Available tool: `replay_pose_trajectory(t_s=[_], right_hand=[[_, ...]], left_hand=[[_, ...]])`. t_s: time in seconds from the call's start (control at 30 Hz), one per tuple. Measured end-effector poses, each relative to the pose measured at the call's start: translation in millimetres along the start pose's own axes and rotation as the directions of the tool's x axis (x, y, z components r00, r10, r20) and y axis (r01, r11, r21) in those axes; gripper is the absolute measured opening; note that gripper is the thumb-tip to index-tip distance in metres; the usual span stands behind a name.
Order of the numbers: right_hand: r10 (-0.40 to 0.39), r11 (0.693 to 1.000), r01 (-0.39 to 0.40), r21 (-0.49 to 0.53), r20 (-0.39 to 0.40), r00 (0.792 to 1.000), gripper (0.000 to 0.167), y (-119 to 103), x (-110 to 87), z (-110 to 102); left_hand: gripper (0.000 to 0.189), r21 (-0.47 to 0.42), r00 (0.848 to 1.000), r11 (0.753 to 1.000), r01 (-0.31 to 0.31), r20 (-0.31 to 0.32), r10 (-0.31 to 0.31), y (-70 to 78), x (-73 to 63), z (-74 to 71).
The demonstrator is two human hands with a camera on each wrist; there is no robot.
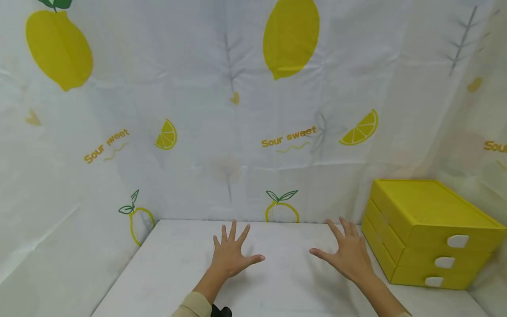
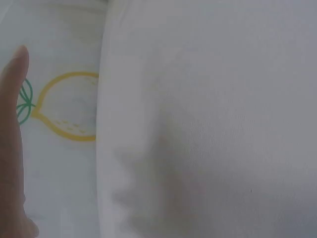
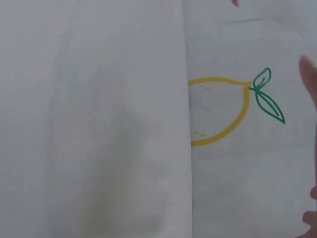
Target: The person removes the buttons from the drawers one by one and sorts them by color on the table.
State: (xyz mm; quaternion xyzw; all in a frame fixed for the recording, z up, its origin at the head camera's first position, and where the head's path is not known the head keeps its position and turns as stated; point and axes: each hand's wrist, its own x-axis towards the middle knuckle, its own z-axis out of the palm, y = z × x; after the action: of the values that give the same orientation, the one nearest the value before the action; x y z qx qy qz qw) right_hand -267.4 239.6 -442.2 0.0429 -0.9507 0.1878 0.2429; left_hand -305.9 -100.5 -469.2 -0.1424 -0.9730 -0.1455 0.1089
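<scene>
Cloth of a beige sleeve (image 1: 195,304) is ending near the left wrist, and a small black thing (image 1: 222,311) is peeking out beside it. The bare left hand (image 1: 230,256) is spreading its fingers wide, pointing them away, with its thumb pointing right. The bare right hand (image 1: 350,254) is spreading too, its thumb pointing left. Both are hovering over one flat white table (image 1: 277,286). Just right of the right hand, one yellow box-shaped set of drawers (image 1: 431,236) is sitting on the table. Its front is facing near; I cannot tell which side is longest. Three drawers are showing three white handles (image 1: 457,241). Behind, one white cloth with lemon pictures (image 1: 198,66) is hanging. "Sour sweet" (image 1: 289,136) is showing twice, and a third is getting cut off at the right.
</scene>
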Motion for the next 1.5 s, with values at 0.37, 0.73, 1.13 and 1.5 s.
replay_pose_trajectory(t_s=[0.37,0.73,1.13,1.5], right_hand=[[-0.059,0.958,0.24,0.156,-0.713,0.699,0.104,53,-38.1,-35],[0.247,0.933,0.123,0.338,-0.851,0.464,0.066,101,-48.5,-57],[0.775,0.631,-0.452,0.631,-0.485,0.404,0.063,157,-69.5,-72],[0.849,0.494,-0.579,0.649,-0.215,0.483,0.07,196,-81.5,-58]], left_hand=[[0.108,-0.245,0.998,0.967,-0.07,-0.012,0.07,56.5,0.8,19.4],[0.104,-0.44,0.99,0.887,-0.141,-0.048,0.133,115.2,5.7,45.4],[0.094,-0.719,0.991,0.685,-0.12,-0.051,0.121,177.4,19.6,73.4],[0.083,-0.818,0.987,0.568,-0.095,-0.001,0.163,228.6,25.5,105.4]])
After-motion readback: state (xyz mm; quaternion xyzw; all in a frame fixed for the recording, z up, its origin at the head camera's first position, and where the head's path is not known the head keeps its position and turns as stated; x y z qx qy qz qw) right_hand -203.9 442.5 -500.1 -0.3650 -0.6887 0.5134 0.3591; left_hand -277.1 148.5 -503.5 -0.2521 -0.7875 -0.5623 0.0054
